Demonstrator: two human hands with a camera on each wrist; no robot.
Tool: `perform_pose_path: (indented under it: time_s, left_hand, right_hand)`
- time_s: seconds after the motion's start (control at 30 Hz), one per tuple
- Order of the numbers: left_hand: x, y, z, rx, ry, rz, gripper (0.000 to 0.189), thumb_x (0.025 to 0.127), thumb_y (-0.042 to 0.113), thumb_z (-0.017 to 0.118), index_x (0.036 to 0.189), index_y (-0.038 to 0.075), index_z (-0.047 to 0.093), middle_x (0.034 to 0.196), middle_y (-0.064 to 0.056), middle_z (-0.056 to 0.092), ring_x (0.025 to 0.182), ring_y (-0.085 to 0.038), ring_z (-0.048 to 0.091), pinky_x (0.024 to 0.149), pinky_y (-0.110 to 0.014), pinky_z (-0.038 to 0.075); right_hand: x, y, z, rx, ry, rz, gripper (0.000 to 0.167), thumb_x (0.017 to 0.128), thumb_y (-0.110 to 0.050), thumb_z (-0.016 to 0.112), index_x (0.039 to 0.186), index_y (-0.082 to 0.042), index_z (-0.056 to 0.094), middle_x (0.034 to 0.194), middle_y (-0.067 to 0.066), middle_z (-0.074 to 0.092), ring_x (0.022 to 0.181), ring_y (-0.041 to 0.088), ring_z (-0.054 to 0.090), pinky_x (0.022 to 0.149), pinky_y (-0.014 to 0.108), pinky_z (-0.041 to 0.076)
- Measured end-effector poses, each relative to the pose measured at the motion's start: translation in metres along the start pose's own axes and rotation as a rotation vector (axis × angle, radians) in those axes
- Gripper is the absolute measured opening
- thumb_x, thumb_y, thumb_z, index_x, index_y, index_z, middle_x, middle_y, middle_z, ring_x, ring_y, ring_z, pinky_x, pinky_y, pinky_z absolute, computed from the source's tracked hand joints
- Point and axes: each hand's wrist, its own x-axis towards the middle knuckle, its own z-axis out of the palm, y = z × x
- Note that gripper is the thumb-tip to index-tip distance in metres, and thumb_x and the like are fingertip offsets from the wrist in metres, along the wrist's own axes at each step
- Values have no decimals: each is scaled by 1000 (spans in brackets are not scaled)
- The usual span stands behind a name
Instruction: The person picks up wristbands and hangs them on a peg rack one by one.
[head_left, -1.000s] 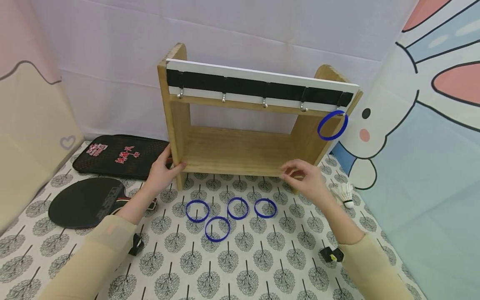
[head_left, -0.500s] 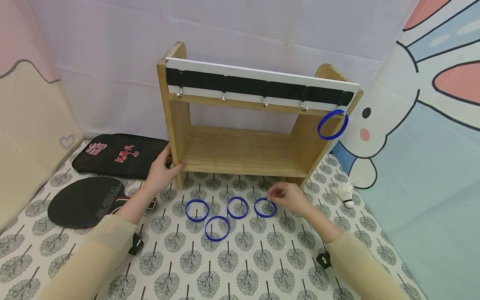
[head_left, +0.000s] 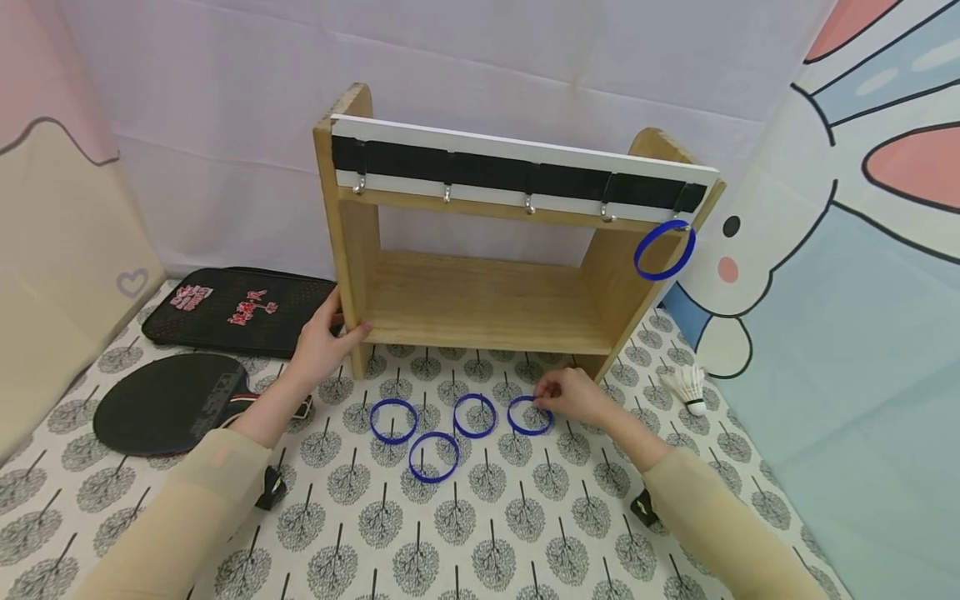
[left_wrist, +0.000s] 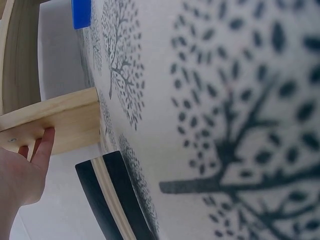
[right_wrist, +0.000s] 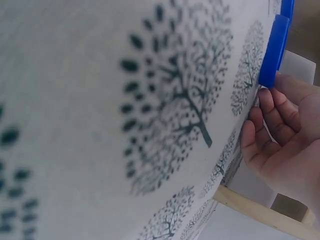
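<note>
Pinches with the right hand (head_left: 570, 395), at the fingertips, the rim of a blue ring (head_left: 529, 433) on the cloth (head_left: 517, 517), grips with the left hand (head_left: 322, 340) the rack (head_left: 480, 300) beside it, and may lose the ring from so shallow a hold.

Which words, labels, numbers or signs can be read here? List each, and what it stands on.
No text is clear enough to quote.
Black case: red characters, too small to read.
Black case, left end: reddish lettering, too small.
Black paddle: lettering near its handle, too small and faint.
Wooden shelf: small mark, too blurred.
</note>
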Motion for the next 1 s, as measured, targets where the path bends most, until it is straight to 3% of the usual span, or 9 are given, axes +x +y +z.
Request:
perform_pose_path:
  time_s: [0.5,0.8,1.0]
  left_hand:
    - [1,-1,0,6,5,12,76,92,33,61,153,23,17,138,-20,43,121,-39,48,78,-55,51]
    - [2,-2,0,-1,9,17,75,92,35,60,153,26,17,138,-20,43,121,-40,48,77,-55,52]
    - [2,-2,0,-2,11,17,75,93,34,60,153,28,16,138,-21,43,120,-40,48,76,-55,52]
  right_hand:
    - [-3,-13,-4,67,-3,1,8,84,-16,72,83,-12,65,77,-4,65,68,7,59,62,22,50]
    - [-12,-25,-23,104,55,0,8,81,-15,74,85,-14,67,78,-4,65,72,12,59,62,24,50]
    - [-21,-36,-40,201,101,-17,12,82,-10,72,92,-4,67,83,4,65,73,16,60,59,25,52]
